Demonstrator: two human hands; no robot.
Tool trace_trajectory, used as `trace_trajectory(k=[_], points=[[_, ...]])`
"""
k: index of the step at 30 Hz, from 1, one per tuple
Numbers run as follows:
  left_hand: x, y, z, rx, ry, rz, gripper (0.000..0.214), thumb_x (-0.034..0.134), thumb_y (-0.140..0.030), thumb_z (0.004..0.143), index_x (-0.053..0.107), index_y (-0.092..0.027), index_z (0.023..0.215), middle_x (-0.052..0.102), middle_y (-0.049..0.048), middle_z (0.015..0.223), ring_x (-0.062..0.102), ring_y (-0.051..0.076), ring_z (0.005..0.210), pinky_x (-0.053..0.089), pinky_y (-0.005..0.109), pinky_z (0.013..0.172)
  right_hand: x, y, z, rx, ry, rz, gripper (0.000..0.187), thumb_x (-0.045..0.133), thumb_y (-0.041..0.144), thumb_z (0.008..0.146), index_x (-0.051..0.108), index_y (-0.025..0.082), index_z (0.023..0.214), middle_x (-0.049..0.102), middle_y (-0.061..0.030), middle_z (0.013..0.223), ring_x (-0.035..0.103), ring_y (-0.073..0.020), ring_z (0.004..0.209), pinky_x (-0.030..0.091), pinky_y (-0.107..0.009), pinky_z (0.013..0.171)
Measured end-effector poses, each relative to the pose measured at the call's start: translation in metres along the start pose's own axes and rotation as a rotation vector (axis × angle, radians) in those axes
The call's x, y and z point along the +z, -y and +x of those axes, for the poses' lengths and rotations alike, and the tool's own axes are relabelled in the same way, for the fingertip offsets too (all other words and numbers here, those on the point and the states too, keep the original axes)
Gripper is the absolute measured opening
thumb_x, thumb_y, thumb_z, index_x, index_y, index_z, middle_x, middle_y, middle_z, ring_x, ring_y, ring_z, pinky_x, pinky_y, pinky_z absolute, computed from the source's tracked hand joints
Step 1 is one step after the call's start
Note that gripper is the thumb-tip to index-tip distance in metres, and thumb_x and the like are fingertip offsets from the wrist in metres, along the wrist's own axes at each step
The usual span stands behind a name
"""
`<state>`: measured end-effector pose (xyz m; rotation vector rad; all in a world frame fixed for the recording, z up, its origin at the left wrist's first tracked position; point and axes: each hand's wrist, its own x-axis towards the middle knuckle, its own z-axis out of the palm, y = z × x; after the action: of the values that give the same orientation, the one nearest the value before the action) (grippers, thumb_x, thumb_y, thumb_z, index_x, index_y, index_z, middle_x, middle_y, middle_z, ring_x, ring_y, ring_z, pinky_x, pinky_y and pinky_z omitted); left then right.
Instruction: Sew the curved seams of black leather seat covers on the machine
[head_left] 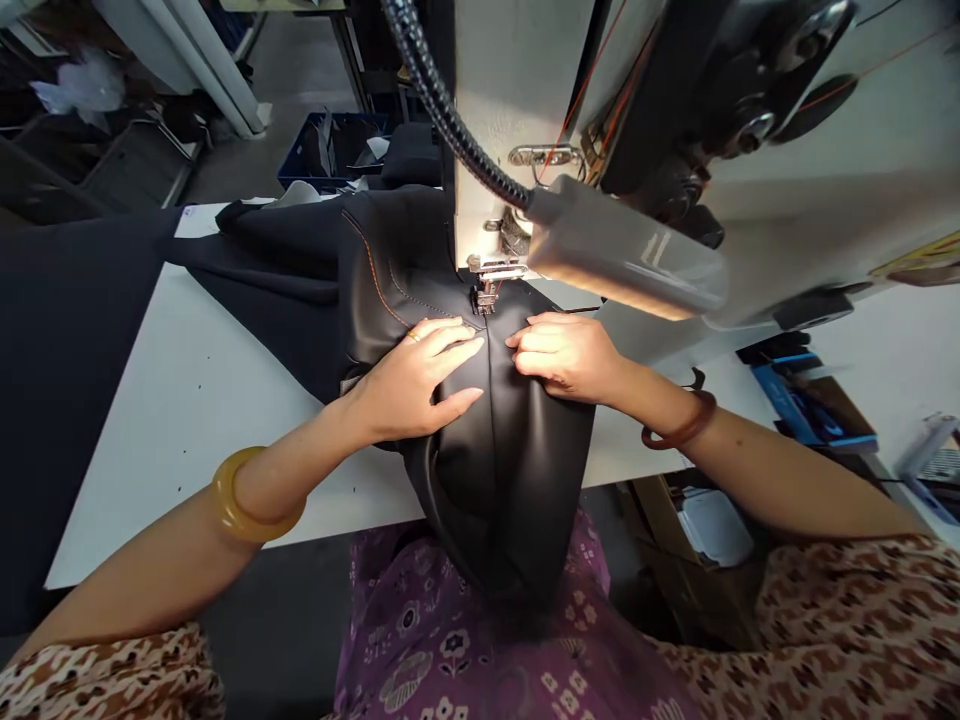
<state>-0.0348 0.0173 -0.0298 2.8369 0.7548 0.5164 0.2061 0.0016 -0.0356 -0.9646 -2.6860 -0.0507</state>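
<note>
A black leather piece (495,450) with orange stitching lies on the white sewing table (195,400) and hangs over its front edge onto my lap. My left hand (416,380) lies flat on it, fingers stretched out, just left of the presser foot (486,295). My right hand (562,355) presses the leather right of the seam with its fingers curled under, pinching the material. Both hands sit directly in front of the needle of the sewing machine (675,150).
A lamp on a black flexible neck (615,255) reaches over the needle area. Black fabric (67,330) covers the table's left part. A blue crate (330,150) stands on the floor behind. A blue box (814,410) and small tools lie at the right.
</note>
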Motion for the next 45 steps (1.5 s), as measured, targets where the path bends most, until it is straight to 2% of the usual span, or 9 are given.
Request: trace_trajectory(k=[4,8,12,16,23,28,37,41,45], points=[[0.000,0.003,0.001,0.036,0.006,-0.007,0.047,0.047,-0.039,0.086,0.055,-0.009,0.121,0.056,0.0173,0.123,0.045,0.031,0.122,0.039,0.051,0.101,-0.001,-0.004,0.000,-0.099,-0.076,-0.022,0.023,0.044,0.005,0.065,0.060,0.020,0.070,0.069,-0.0021,0.084,0.060,-0.0170,0.077,0.045,-0.033,0.079],[-0.002,0.008,0.005,0.051,-0.009,-0.013,0.046,0.046,-0.038,0.087,0.057,-0.007,0.119,0.056,0.0185,0.123,0.046,0.030,0.120,0.040,0.050,0.101,0.000,-0.009,0.003,-0.124,-0.134,-0.032,0.025,0.042,0.003,0.063,0.058,0.021,0.068,0.069,-0.0009,0.084,0.061,-0.0169,0.079,0.047,-0.033,0.079],[-0.005,0.012,0.007,0.021,0.002,-0.019,0.040,0.046,-0.036,0.087,0.060,-0.013,0.117,0.056,0.0147,0.123,0.048,0.027,0.117,0.041,0.049,0.099,0.002,-0.014,0.005,-0.048,-0.097,0.018,0.027,0.039,0.003,0.065,0.057,0.023,0.068,0.068,0.0005,0.082,0.061,-0.0171,0.079,0.047,-0.036,0.085],[-0.004,0.014,0.008,0.014,0.005,-0.036,0.040,0.047,-0.036,0.086,0.060,-0.015,0.117,0.056,0.0140,0.122,0.048,0.027,0.117,0.041,0.048,0.099,0.002,-0.015,0.005,-0.024,-0.081,0.074,0.027,0.039,0.003,0.066,0.057,0.024,0.069,0.068,0.0005,0.083,0.061,-0.0176,0.081,0.047,-0.037,0.087],[-0.004,0.023,0.014,0.007,-0.056,-0.064,0.039,0.044,-0.035,0.088,0.063,-0.012,0.113,0.057,0.0146,0.118,0.052,0.025,0.112,0.041,0.044,0.099,-0.001,-0.023,0.015,0.025,-0.132,0.179,0.023,0.036,0.005,0.074,0.049,0.022,0.063,0.065,-0.0015,0.073,0.062,-0.0173,0.077,0.049,-0.032,0.070],[-0.003,0.029,0.016,-0.031,-0.078,-0.108,0.032,0.046,-0.035,0.087,0.068,-0.018,0.104,0.058,0.0100,0.117,0.054,0.021,0.110,0.043,0.041,0.098,0.000,-0.025,0.018,-0.004,-0.149,0.207,0.022,0.035,0.007,0.076,0.048,0.021,0.065,0.064,-0.0010,0.072,0.062,-0.0171,0.077,0.050,-0.032,0.069],[-0.003,0.039,0.022,-0.027,-0.138,-0.140,0.032,0.044,-0.032,0.089,0.072,-0.015,0.091,0.062,0.0096,0.109,0.058,0.018,0.103,0.046,0.034,0.094,0.005,-0.034,0.017,0.056,-0.093,0.163,0.025,0.036,0.007,0.076,0.054,0.021,0.066,0.065,-0.0030,0.076,0.063,-0.0180,0.087,0.052,-0.032,0.074],[-0.003,0.044,0.028,-0.069,-0.116,-0.191,0.035,0.040,-0.031,0.090,0.071,-0.015,0.094,0.062,0.0095,0.108,0.059,0.018,0.101,0.047,0.032,0.091,0.013,-0.049,0.016,0.097,-0.081,0.217,0.026,0.036,0.008,0.078,0.057,0.022,0.072,0.065,-0.0035,0.083,0.061,-0.0173,0.100,0.051,-0.031,0.080],[-0.012,0.040,0.025,-0.043,-0.053,-0.171,0.036,0.035,-0.021,0.088,0.070,-0.015,0.097,0.061,0.0092,0.117,0.056,0.018,0.109,0.044,0.032,0.098,0.012,-0.049,0.016,0.119,-0.117,0.242,0.027,0.036,0.006,0.076,0.058,0.022,0.072,0.066,-0.0031,0.082,0.062,-0.0175,0.099,0.051,-0.030,0.077]])
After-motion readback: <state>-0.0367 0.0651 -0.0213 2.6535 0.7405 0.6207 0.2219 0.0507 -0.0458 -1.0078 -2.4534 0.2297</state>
